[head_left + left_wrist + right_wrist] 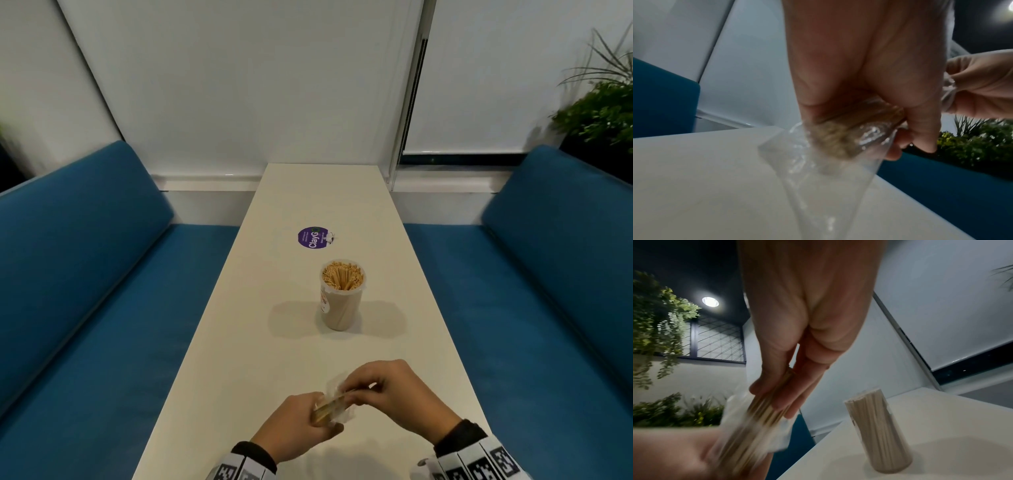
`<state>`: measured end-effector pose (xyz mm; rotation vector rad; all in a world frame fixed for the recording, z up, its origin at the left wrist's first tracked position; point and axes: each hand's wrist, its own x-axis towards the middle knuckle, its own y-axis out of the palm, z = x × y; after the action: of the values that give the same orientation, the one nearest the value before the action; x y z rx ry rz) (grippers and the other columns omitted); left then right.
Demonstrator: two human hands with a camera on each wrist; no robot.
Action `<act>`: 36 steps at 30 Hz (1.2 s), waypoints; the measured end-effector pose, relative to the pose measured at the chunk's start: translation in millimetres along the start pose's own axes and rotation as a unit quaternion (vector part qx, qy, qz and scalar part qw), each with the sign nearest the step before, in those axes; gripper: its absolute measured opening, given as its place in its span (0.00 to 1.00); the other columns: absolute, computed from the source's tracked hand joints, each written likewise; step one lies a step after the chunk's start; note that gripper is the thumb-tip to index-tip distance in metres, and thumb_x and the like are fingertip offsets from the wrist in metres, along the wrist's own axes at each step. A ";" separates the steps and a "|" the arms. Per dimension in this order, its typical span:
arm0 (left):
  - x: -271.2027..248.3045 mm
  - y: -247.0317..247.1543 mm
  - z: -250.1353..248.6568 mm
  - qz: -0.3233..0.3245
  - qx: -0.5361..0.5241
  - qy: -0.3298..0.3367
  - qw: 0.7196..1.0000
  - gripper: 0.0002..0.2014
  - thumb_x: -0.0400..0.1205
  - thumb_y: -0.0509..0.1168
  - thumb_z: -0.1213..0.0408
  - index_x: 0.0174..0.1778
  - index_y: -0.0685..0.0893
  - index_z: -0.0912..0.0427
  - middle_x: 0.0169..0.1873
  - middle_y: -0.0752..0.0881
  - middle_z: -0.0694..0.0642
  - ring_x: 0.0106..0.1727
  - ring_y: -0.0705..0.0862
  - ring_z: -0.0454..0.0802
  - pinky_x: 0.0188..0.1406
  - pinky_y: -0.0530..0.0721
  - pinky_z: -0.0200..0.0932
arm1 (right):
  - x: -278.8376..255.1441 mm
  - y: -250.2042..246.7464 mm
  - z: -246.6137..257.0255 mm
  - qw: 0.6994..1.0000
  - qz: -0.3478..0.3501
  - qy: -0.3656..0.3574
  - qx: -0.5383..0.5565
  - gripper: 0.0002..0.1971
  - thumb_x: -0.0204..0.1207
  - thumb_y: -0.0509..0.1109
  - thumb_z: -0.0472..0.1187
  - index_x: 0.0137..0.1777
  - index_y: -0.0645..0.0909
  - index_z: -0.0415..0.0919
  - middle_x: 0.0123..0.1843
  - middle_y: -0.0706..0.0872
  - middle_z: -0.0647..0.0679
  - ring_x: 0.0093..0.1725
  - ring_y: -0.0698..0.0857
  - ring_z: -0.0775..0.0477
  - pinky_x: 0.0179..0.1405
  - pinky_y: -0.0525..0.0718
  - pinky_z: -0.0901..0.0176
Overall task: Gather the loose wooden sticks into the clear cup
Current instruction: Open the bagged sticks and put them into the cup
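Note:
A clear cup packed with upright wooden sticks stands mid-table. Near the table's front edge my left hand grips a bundle of wooden sticks wrapped in a clear plastic bag. My right hand pinches the other end of the sticks between thumb and fingers where they stick out of the bag. Both hands hover just above the table, well short of the cup.
The long white table runs away from me between two blue benches. A purple round sticker lies beyond the cup. Plants stand at the far right.

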<state>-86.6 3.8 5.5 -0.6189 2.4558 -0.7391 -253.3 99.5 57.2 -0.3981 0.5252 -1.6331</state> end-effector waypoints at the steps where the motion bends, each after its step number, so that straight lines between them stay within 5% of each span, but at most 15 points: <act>1: 1.7 0.4 5.1 0.001 0.012 -0.006 1.000 0.14 0.74 0.69 0.48 0.48 0.82 0.53 0.41 0.85 0.48 0.38 0.79 0.44 0.35 0.72 0.32 | -0.7 -3.8 -0.7 1.000 -0.003 0.007 0.002 0.08 0.70 0.76 0.38 0.43 0.90 0.55 0.37 0.89 0.64 0.41 0.88 0.58 0.47 0.86 0.66; 7: 4.5 -2.2 34.4 0.024 0.042 -0.055 0.997 0.10 0.77 0.67 0.49 0.36 0.72 0.45 0.36 0.79 0.41 0.38 0.77 0.38 0.36 0.73 0.27 | -8.9 -30.6 -8.5 0.998 -0.036 0.054 -0.001 0.12 0.71 0.75 0.39 0.43 0.86 0.61 0.40 0.91 0.56 0.41 0.89 0.57 0.47 0.85 0.69; 11: 5.3 -2.7 46.4 0.028 0.063 -0.112 0.991 0.14 0.74 0.69 0.46 0.42 0.71 0.45 0.48 0.81 0.48 0.54 0.82 0.48 0.56 0.79 0.40 | -15.8 -48.3 -17.0 0.994 -0.076 0.084 -0.001 0.13 0.70 0.76 0.38 0.40 0.87 0.62 0.37 0.92 0.56 0.38 0.89 0.59 0.46 0.85 0.71; 13: 4.4 -5.7 45.9 0.043 0.085 -0.132 0.987 0.36 0.59 0.73 0.33 0.57 0.71 0.47 0.58 0.77 0.49 0.62 0.79 0.49 0.65 0.76 0.46 | -19.8 -55.6 -19.7 0.991 -0.094 0.093 0.004 0.12 0.69 0.77 0.38 0.40 0.88 0.61 0.36 0.92 0.57 0.37 0.89 0.60 0.45 0.85 0.72; 15: 4.0 -10.5 42.1 0.044 0.102 -0.134 0.985 0.67 0.41 0.67 0.22 0.77 0.59 0.50 0.72 0.67 0.51 0.74 0.69 0.50 0.73 0.68 0.48 | -23.5 -61.4 -19.9 0.989 -0.106 0.098 0.012 0.12 0.69 0.77 0.37 0.40 0.88 0.59 0.35 0.92 0.56 0.37 0.90 0.59 0.43 0.84 0.74; 17: 4.4 -15.8 30.3 0.003 0.099 -0.090 0.991 0.74 0.41 0.64 0.19 0.82 0.46 0.50 0.79 0.56 0.50 0.80 0.58 0.50 0.80 0.60 0.49 | -25.3 -63.7 -16.8 0.990 -0.107 0.097 0.012 0.12 0.69 0.77 0.37 0.39 0.88 0.59 0.36 0.92 0.55 0.37 0.90 0.58 0.43 0.85 0.74; 20: 3.8 -19.1 -4.6 -0.052 0.083 0.019 0.995 0.62 0.54 0.67 0.24 0.81 0.46 0.45 0.79 0.54 0.43 0.80 0.52 0.43 0.81 0.54 0.46 | -21.8 -59.0 -7.1 0.993 -0.090 0.081 0.008 0.12 0.69 0.77 0.37 0.39 0.88 0.60 0.38 0.92 0.58 0.37 0.89 0.58 0.44 0.86 0.71; 23: 4.8 -17.2 -38.0 -0.047 0.097 0.095 0.990 0.49 0.64 0.70 0.32 0.79 0.55 0.43 0.74 0.64 0.38 0.75 0.63 0.37 0.76 0.63 0.38 | -15.1 -50.7 6.9 0.997 -0.065 0.048 0.015 0.13 0.69 0.76 0.38 0.39 0.88 0.63 0.41 0.92 0.58 0.39 0.89 0.56 0.46 0.87 0.68; 26: 9.3 -14.4 -47.3 -0.046 0.084 0.099 0.991 0.22 0.76 0.67 0.44 0.63 0.75 0.48 0.57 0.83 0.46 0.57 0.82 0.45 0.57 0.81 0.43 | -11.8 -46.3 18.3 0.998 -0.054 0.025 0.023 0.13 0.70 0.76 0.39 0.40 0.87 0.63 0.41 0.92 0.55 0.40 0.89 0.55 0.46 0.87 0.66; 28: 10.3 -12.9 -47.8 -0.040 0.035 0.089 0.995 0.11 0.79 0.64 0.50 0.49 0.79 0.53 0.40 0.86 0.51 0.41 0.85 0.49 0.46 0.85 0.48 | -10.5 -44.1 24.6 0.998 -0.061 0.022 0.019 0.13 0.70 0.75 0.40 0.43 0.86 0.64 0.40 0.91 0.54 0.42 0.89 0.55 0.45 0.87 0.65; 32: 7.8 -10.8 -52.2 -0.042 -0.073 0.085 0.993 0.04 0.79 0.66 0.52 0.42 0.80 0.46 0.33 0.84 0.47 0.25 0.78 0.37 0.30 0.79 0.34 | -4.1 -32.5 30.0 0.989 -0.128 0.045 0.062 0.24 0.69 0.74 0.50 0.62 0.71 0.68 0.49 0.88 0.60 0.49 0.85 0.59 0.46 0.83 0.64; 36: 14.3 -12.7 -57.9 -0.049 -0.100 0.083 0.990 0.09 0.79 0.67 0.53 0.33 0.77 0.41 0.30 0.82 0.41 0.27 0.79 0.34 0.31 0.74 0.25 | 10.7 -10.6 29.0 0.937 -0.132 0.170 0.274 0.27 0.60 0.76 0.56 0.57 0.76 0.49 0.42 0.84 0.47 0.29 0.77 0.55 0.27 0.73 0.67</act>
<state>-127.3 8.3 50.6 -0.7866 2.6916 -0.6065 -247.8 86.7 86.7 0.2462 0.2534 -2.0381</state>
